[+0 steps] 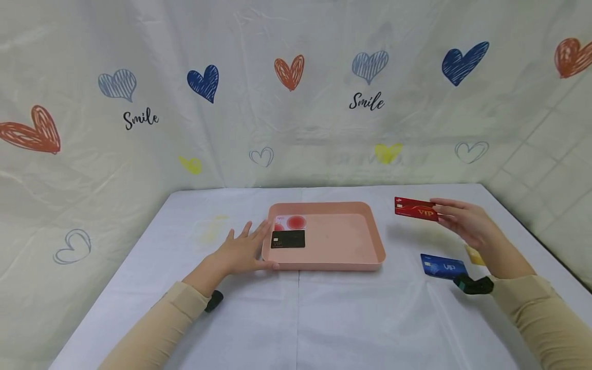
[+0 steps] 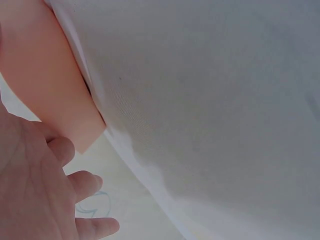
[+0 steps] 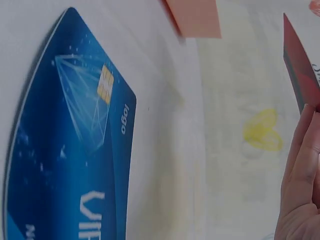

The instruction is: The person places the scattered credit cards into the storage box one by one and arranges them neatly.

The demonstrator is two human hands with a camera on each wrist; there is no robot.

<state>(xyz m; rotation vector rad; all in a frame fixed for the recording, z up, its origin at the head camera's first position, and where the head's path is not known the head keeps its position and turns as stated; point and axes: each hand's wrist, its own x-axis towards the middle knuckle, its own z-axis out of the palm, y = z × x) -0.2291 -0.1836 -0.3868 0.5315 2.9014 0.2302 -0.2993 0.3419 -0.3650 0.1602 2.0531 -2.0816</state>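
Note:
A red VIP card (image 1: 415, 208) is pinched at its right end by my right hand (image 1: 467, 223), raised above the table to the right of the tray. In the right wrist view the red card (image 3: 301, 62) appears nearly edge-on above the fingertips. My left hand (image 1: 245, 249) lies spread against the left side of the pink tray (image 1: 342, 239), its fingers fairly straight and apart. Inside the tray's left part, a white card with red circles (image 1: 290, 222) lies just behind a black VIP card (image 1: 288, 239). The left wrist view shows the tray wall (image 2: 55, 80) beside the fingers.
A blue VIP card (image 1: 444, 266) lies on the white-covered table (image 1: 342, 313), below my right hand. Partly hidden behind the right wrist is a yellow card (image 1: 475, 255). A white curtain (image 1: 319, 123) printed with hearts hangs behind the table.

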